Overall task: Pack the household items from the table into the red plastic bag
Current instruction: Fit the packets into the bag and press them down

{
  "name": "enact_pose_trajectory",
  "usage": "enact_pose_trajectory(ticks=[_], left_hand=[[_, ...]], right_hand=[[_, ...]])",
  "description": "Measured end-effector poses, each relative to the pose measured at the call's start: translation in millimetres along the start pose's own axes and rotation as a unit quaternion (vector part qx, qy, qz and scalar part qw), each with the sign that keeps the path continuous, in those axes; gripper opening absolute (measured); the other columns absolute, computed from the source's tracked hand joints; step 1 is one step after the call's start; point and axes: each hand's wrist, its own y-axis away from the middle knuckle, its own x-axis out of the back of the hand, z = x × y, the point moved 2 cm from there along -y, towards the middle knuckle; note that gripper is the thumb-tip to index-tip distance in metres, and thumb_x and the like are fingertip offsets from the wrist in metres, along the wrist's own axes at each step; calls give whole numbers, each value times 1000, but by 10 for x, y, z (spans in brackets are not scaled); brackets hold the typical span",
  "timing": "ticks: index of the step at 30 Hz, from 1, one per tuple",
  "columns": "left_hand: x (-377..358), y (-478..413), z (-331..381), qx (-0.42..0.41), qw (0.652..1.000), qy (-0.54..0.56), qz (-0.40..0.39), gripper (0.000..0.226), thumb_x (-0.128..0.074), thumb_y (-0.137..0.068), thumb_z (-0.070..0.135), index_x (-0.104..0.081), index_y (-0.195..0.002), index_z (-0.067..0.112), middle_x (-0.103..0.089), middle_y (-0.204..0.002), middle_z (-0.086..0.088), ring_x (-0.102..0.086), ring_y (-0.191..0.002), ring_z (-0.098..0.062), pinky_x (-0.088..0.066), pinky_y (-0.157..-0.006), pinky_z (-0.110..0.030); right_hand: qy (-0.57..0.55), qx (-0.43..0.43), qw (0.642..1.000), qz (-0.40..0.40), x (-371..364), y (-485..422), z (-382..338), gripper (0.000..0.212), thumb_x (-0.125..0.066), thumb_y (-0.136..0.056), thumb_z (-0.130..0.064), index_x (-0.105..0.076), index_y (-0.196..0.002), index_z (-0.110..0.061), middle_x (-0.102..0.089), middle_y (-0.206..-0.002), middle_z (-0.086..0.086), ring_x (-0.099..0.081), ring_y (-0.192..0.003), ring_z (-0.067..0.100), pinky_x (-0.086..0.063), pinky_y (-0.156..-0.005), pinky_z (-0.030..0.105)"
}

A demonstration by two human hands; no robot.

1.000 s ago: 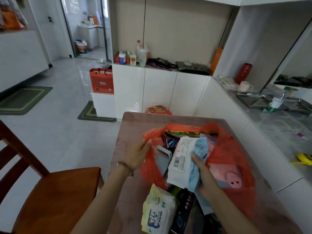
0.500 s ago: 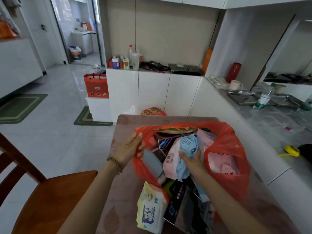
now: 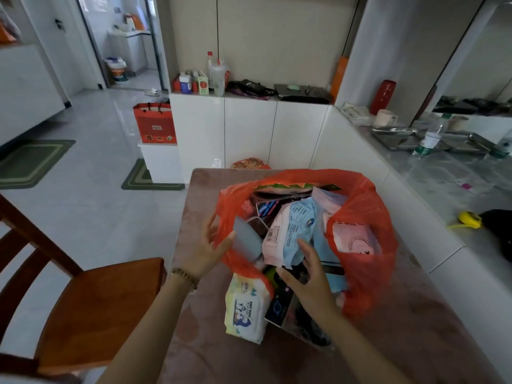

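1. Where the brown table (image 3: pixel 194 342) filled the lower middle of the frame, the red plastic bag (image 3: pixel 363 217) was seen slumped on it, its mouth gaping upward and toward the bottom edge.
2. The bag's long axis was judged to run from the lower middle toward the upper middle of the frame, and the bag was crammed with packets.
3. A white packet (image 3: pixel 278 234) with a barcode and a blue packet (image 3: pixel 303 220) were stood on end in the mouth, their long axes tilted toward the upper right.
4. A pack of baby wipes (image 3: pixel 243 309) was found poking out at the near rim, its long axis running up and down the frame, just beside a dark packet (image 3: pixel 278 309).
5. The left hand (image 3: pixel 203 250) was held just left of the rim, fingers spread and nothing gripped; whether its thumb touched a grey flat item (image 3: pixel 246 239) could not be told.
6. The right hand (image 3: pixel 307 278) was held over the dark packet, fingers straight and loosely apart, with nothing pinched.
7. A wooden chair (image 3: pixel 97 300) was seen at lower left, and a red gift bag (image 3: pixel 155 123) at upper left.
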Motion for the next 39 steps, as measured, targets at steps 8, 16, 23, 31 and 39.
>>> enact_pose_trajectory(ticks=[8, 16, 23, 31, 39], left_hand=[[-633, 691, -1071, 215, 965, -115, -99, 79, -80, -56, 55, -46, -123, 30, -58, -119, 8, -57, -106, -10, -44, -102, -38], [-671, 877, -1077, 270, 953, -86, -105, 77, -76, -48, 66, -63, -106, 17, -70, -94, 0, -65, -88, -17, -56, -82, -34], [-361, 1112, -578, 279, 949, 80, -124, 53, -80, -51, 48, -68, -94, 20, -76, -78, 6, -73, -70, -13, -55, -52, -22], [-380, 868, 71, 212, 964, 123, -101, 19, -69, -75, 37, -70, -82, 19, -76, -76, -2, -72, -65, -19, -57, -54, -26], [-629, 170, 394, 143, 986, 63, -58, 17, -62, -84, 42, -67, -86, 25, -73, -89, -1, -70, -76, -14, -57, -70, -29]], right_hand=[[33, 24, 999, 3, -94, 213, 141, 76, -80, -73, -24, -39, -137, -30, -36, -148, -8, -35, -136, 2, -32, -114, 29], [50, 13, 998, -43, -74, 209, 195, 75, -76, -73, -37, -41, -138, -27, -27, -149, -24, -25, -140, -2, -29, -114, 25], [51, 20, 997, -48, -26, 276, 167, 57, -73, -80, -29, -47, -130, -34, -31, -147, -22, -27, -135, -9, -26, -106, 6], [-1, -82, 993, -79, -70, 77, 43, 47, -33, -101, -38, -32, -147, -28, -18, -144, -32, -20, -134, -8, -20, -97, -3], [-84, -99, 987, -97, -1, -220, -23, 73, -46, -83, -60, -32, -146, -27, -32, -154, -3, -37, -137, 12, -35, -113, 40]])
